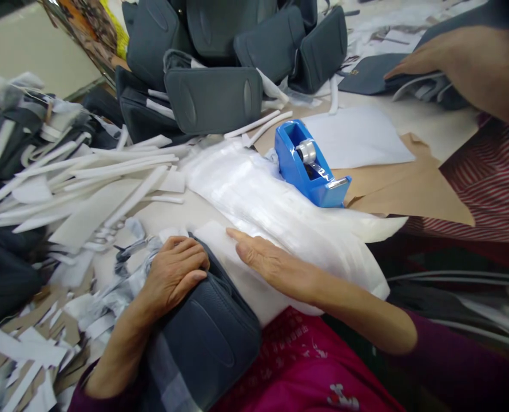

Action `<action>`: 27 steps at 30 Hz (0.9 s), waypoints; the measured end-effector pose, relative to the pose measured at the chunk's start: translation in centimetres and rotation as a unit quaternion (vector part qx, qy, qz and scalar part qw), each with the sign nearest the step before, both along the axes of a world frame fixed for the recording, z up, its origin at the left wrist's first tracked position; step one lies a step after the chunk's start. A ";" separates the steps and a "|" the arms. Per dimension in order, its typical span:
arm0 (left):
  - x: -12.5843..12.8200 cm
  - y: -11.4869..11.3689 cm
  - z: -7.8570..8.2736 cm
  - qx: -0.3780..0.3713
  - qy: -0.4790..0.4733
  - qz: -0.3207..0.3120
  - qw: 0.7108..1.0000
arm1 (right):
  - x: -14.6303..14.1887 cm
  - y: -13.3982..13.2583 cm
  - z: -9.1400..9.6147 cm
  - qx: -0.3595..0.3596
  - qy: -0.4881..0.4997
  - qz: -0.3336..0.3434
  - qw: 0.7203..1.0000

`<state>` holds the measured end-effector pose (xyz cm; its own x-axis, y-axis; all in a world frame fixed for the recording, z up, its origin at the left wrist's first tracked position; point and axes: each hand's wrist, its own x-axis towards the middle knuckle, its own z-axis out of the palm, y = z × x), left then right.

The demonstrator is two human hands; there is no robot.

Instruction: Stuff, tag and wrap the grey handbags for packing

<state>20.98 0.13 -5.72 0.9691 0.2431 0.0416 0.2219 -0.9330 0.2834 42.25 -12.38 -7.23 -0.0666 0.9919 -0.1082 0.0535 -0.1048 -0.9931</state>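
Note:
A dark blue-grey handbag [214,337] rests on its side at the near table edge, against the pink apron. My left hand [175,272] grips its upper edge with the fingers bent over it. Close to the bag's right side, my right hand [271,263] lies stretched out over a thin white foam sheet [237,280]; nothing is seen in its grasp. Beyond this hand spreads a stack of clear plastic bags [241,189]. Crumpled wrapping and what looks like a wrapped strap [128,257] lie left of my left hand.
A blue tape dispenser [310,171] stands on the plastic bags. White foam strips [121,166] are piled at left, paper scraps [31,355] below them. Several finished-looking bags [215,100] stand at the back. Another person's hand [473,63] is at upper right over dark material.

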 end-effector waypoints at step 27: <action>-1.1 -0.1 -0.3 0.025 -0.080 0.002 0.997 | -7.0 7.6 -3.4 -0.095 -0.129 -0.039 0.986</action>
<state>19.86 -0.02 -6.05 0.9484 0.2400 0.2071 0.1806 -0.9460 0.2691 35.28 -4.82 -10.62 0.0640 0.9532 -0.2954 0.2863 -0.3011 -0.9096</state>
